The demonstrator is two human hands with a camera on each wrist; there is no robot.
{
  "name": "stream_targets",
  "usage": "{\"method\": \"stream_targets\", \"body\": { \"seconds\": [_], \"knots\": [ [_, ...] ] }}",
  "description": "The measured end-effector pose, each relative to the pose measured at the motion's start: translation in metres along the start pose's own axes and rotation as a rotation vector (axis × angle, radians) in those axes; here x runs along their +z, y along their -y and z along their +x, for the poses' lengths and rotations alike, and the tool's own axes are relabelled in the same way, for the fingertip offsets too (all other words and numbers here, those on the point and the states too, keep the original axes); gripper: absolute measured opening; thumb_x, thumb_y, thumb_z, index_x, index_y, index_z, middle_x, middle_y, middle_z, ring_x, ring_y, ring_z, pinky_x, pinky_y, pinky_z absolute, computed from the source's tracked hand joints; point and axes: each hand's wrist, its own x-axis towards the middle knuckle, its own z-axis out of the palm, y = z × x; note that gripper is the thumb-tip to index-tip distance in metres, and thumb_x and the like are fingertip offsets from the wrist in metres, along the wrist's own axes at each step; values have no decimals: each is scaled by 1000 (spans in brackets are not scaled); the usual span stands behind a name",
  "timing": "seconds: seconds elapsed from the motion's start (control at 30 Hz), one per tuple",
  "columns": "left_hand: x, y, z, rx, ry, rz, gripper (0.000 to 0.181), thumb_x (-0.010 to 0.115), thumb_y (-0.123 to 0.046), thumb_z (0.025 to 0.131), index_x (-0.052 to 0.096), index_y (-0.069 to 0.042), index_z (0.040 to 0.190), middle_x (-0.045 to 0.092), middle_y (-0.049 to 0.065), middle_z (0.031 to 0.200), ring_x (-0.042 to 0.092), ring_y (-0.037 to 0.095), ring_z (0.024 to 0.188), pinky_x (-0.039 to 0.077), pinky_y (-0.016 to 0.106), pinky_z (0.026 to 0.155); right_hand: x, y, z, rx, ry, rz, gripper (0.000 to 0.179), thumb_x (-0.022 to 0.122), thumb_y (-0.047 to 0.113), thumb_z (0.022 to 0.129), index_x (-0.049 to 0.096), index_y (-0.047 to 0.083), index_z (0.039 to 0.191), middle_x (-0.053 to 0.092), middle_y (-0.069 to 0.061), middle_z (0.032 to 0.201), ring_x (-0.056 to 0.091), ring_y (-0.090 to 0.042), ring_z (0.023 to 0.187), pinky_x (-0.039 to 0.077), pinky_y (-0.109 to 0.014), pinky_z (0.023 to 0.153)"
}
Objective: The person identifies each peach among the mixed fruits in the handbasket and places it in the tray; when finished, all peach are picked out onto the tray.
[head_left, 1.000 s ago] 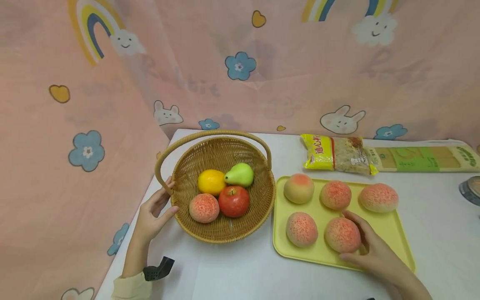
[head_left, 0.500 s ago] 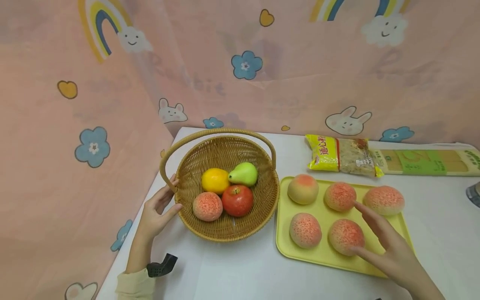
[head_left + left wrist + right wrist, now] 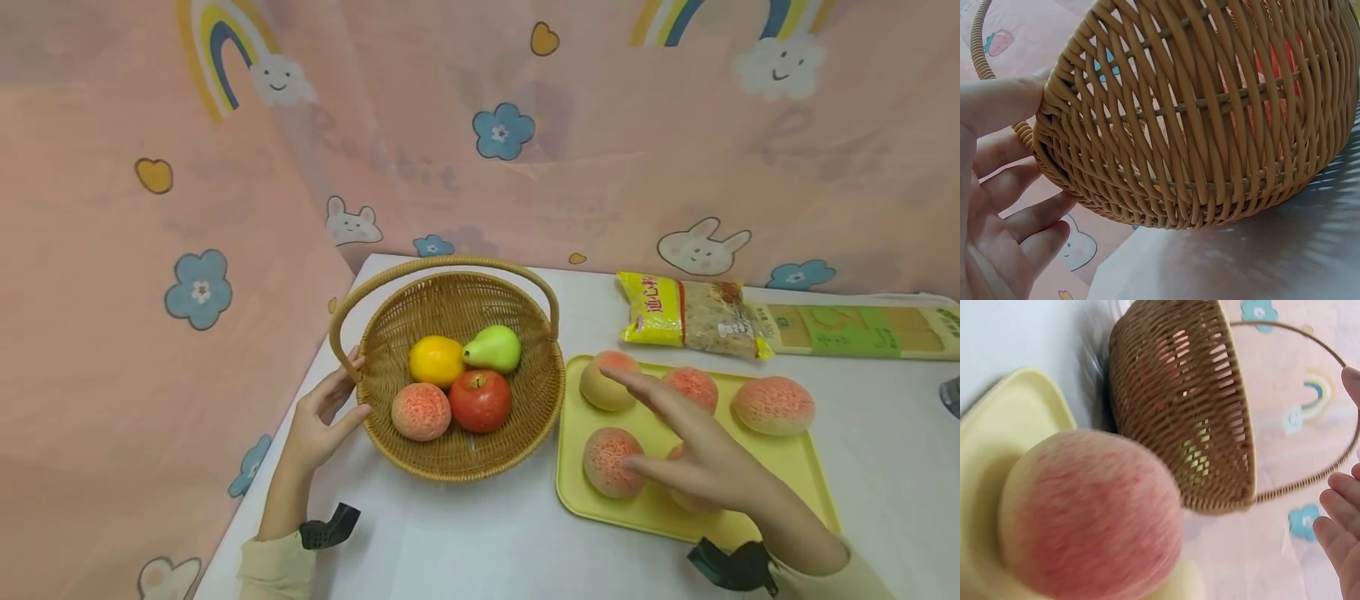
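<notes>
My left hand (image 3: 317, 423) holds the left side of the round wicker basket (image 3: 463, 468), its fingers beside the handle's base and its thumb at the rim. Within the basket lie a yellow fruit (image 3: 437, 362), a green pear (image 3: 493, 349), a red apple (image 3: 481, 402) and a peach (image 3: 421, 412). With thumb and fingers spread and nothing between them, my right hand (image 3: 716, 461) is over the yellow tray (image 3: 813, 492). Several peaches sit on that tray, one (image 3: 609, 462) near the thumb tip and another largely hidden under the hand. A peach (image 3: 1091, 515) fills much of the right wrist view.
Behind the tray lie a yellow-and-clear bag of pasta (image 3: 692, 315) and a long flat pack of noodles (image 3: 862, 331) with a green label. A dark round object (image 3: 951, 397) shows at the right edge. A pink printed cloth (image 3: 450, 208) hangs behind the white table.
My right hand has let go of the front peach, which stays on the tray, and has risen and moved left above the peaches. The left hand stays at the basket.
</notes>
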Motion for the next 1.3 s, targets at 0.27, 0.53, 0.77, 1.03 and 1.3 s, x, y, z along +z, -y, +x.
{"method": "stream_targets", "body": {
  "seconds": [0.27,0.53,0.77,1.03,1.3],
  "knots": [
    [1,1,3,9,2,-5,61,62,18,78,45,8,136,35,23,148,43,18,134,37,19,108,1,14,67,-92,134,5,79,76,20,80,34,16,147,39,-1,149,37,-14,135,35,-24,112],
    [3,3,3,3,-7,-4,59,63,15,79,45,8,135,35,23,149,42,6,133,38,19,106,9,28,127,-80,319,118,75,73,27,83,34,16,146,38,-2,150,37,-23,137,34,-47,113],
    [2,2,1,-4,-12,-6,60,63,16,78,45,7,136,37,21,148,44,12,132,38,18,106,31,31,167,-87,482,113,72,73,25,83,37,9,143,41,-8,147,36,-26,138,31,-46,115],
    [2,2,3,-6,3,7,60,63,13,80,46,4,137,36,18,150,43,17,134,37,19,108,49,37,202,-73,645,48,70,72,23,82,39,10,143,43,-5,146,37,-23,137,31,-44,115],
    [0,1,1,-23,1,-4,59,62,13,81,45,4,137,35,20,150,43,19,134,38,19,107,76,45,228,-111,853,-18,69,72,23,83,40,10,143,45,-3,145,38,-19,136,31,-38,115]
  ]
}}
